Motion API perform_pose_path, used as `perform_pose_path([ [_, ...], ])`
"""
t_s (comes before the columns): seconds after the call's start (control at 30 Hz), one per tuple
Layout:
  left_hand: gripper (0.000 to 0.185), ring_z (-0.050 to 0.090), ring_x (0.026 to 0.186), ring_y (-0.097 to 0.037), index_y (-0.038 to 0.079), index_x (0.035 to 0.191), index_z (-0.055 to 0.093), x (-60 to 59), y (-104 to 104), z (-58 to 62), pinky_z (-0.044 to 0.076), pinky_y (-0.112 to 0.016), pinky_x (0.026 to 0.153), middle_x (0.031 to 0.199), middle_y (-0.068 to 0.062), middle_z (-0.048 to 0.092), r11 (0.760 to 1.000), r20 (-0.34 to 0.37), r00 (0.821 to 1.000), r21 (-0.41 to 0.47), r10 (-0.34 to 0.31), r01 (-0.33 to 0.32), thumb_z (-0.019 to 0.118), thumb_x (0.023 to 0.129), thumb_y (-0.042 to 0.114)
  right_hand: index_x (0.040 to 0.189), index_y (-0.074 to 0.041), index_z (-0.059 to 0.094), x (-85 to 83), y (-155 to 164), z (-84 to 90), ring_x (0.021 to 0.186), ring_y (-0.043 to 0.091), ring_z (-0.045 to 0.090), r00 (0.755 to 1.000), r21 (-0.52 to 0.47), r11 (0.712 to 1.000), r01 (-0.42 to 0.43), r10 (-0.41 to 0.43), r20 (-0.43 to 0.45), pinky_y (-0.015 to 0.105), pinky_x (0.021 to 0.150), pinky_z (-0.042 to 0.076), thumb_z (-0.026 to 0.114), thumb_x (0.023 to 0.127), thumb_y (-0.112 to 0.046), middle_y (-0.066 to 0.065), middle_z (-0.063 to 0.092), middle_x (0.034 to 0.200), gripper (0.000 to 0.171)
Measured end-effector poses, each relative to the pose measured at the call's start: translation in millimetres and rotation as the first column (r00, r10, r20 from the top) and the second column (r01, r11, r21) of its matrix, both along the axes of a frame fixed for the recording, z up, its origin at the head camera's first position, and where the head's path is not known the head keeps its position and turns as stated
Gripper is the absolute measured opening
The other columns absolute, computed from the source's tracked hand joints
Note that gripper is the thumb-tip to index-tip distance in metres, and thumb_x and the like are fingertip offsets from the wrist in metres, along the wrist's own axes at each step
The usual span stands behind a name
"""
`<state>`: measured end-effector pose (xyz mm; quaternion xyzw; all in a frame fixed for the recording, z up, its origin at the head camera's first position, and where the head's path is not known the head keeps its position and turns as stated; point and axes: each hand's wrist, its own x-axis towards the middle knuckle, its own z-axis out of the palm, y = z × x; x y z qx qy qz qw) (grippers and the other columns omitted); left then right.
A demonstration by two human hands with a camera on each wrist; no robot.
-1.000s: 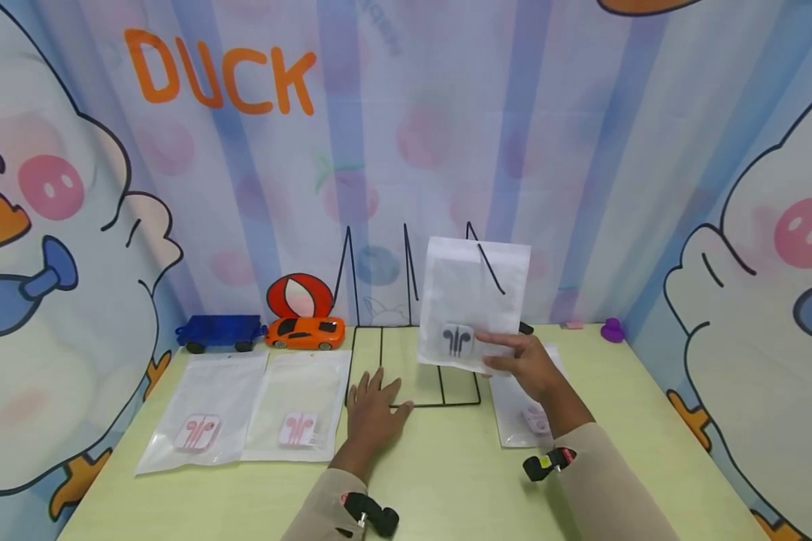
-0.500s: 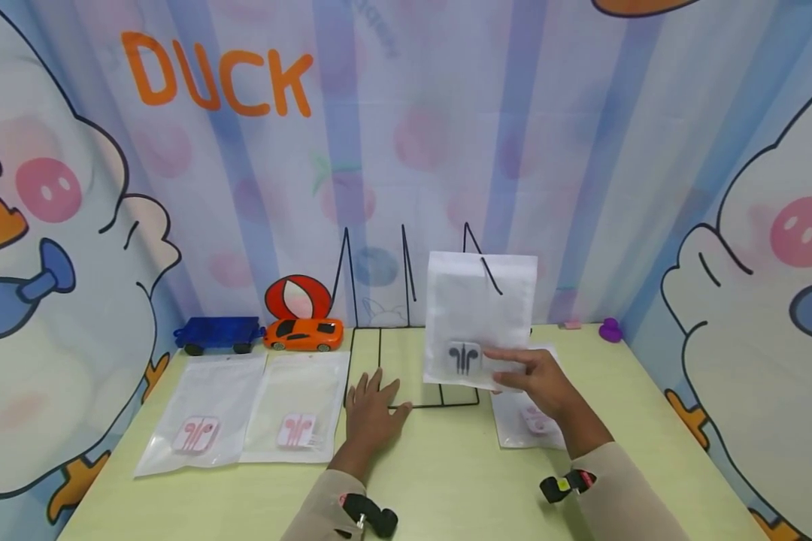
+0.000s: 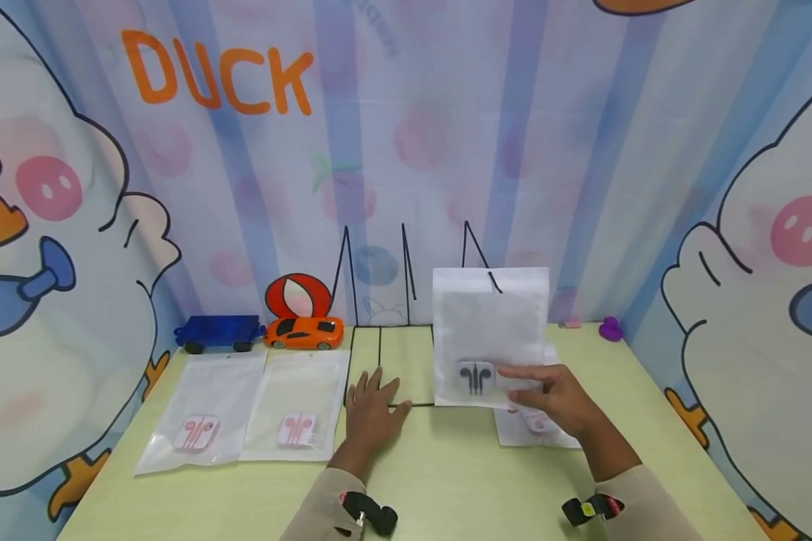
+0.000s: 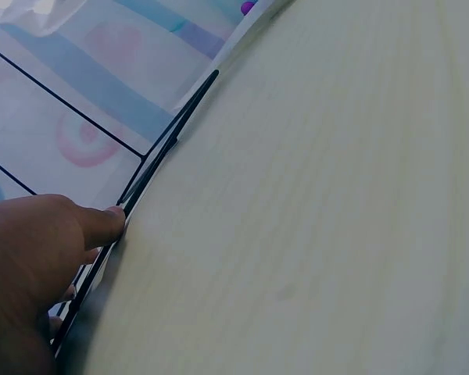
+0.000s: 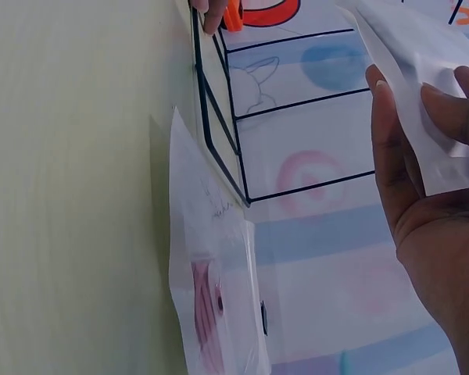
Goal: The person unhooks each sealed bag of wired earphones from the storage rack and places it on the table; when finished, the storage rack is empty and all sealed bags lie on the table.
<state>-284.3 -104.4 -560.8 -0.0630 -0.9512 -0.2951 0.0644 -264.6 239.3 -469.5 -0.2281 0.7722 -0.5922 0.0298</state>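
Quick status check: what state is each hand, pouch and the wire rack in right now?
Left hand: flat on the rack's base.
Right hand: holds the black-earphone pouch.
Black-earphone pouch: upright over the rack.
Wire rack: standing.
Three pink-earphone pouches: lying flat.

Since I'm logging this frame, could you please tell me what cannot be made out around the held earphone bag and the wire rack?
- Held bag, head view: its lower right corner is hidden by the right hand.
- Wire rack, head view: the bag covers its right side.
- Bag lying under the right hand: mostly hidden, contents unclear.
- Left hand, left wrist view: cut off by the frame edge.
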Motion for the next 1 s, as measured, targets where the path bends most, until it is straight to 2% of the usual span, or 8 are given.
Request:
perform_pose_path([
  [0.27, 0.056, 0.029, 0.164, -0.050, 0.013, 0.152, 0.065, -0.4, -0.3, 0.9, 0.019, -0.072, 0.133, 0.174, -0.021, 0.041, 1.000, -0.002, 1.000, -0.005, 0.002, -0.002, 0.070, 0.104, 0.042, 0.135, -0.003, 0.076, 17.2, 10.6, 1.5, 0.102, 0.013, 0.080, 0.998, 0.008, 0.999, -0.033, 0.034, -0.048, 0.044, 0.073, 0.070, 0.079, 0.095, 0.003, -0.023, 0.077, 0.125, 0.040],
  [0.57, 0.057, 0.029, 0.164, -0.051, 0.013, 0.152, 0.066, -0.2, -0.1, -2.8, 0.019, -0.072, 0.133, 0.174, -0.021, 0.042, 1.000, -0.009, 1.000, 0.002, -0.004, 0.004, 0.070, 0.104, 0.043, 0.134, -0.004, 0.076, 35.7, 27.9, -3.7, 0.110, 0.008, 0.077, 0.996, -0.009, 0.997, -0.074, 0.074, -0.055, 0.031, 0.081, 0.068, 0.075, 0.096, 0.006, -0.021, 0.077, 0.129, 0.040],
  [0.73, 0.056, 0.029, 0.164, -0.051, 0.013, 0.152, 0.066, -0.3, -0.5, -3.0, 0.020, -0.073, 0.133, 0.173, -0.022, 0.042, 1.000, -0.009, 1.000, -0.004, -0.004, 0.004, 0.071, 0.104, 0.042, 0.135, -0.002, 0.076, 43.6, 35.8, -5.8, 0.113, 0.008, 0.077, 0.992, -0.046, 0.993, -0.113, 0.110, -0.060, 0.030, 0.083, 0.068, 0.072, 0.096, 0.010, -0.018, 0.077, 0.132, 0.041],
  [0.83, 0.056, 0.030, 0.164, -0.051, 0.012, 0.152, 0.065, -1.0, -0.6, -2.4, 0.021, -0.073, 0.132, 0.172, -0.022, 0.043, 1.000, -0.018, 1.000, -0.008, -0.002, 0.002, 0.071, 0.104, 0.041, 0.136, -0.002, 0.075, 46.6, 42.2, -6.2, 0.113, 0.010, 0.078, 0.991, -0.069, 0.989, -0.127, 0.124, -0.046, 0.032, 0.083, 0.069, 0.071, 0.096, 0.011, -0.016, 0.077, 0.134, 0.041],
  [1.0, 0.058, 0.030, 0.163, -0.053, 0.010, 0.153, 0.064, -0.9, -1.0, 0.9, 0.022, -0.074, 0.132, 0.171, -0.023, 0.044, 1.000, -0.020, 1.000, -0.013, -0.011, 0.011, 0.072, 0.104, 0.040, 0.137, -0.003, 0.074, 47.8, 60.7, -11.3, 0.109, 0.011, 0.079, 0.994, -0.078, 0.992, -0.100, 0.103, 0.027, 0.033, 0.082, 0.069, 0.072, 0.096, 0.010, -0.015, 0.078, 0.132, 0.043],
])
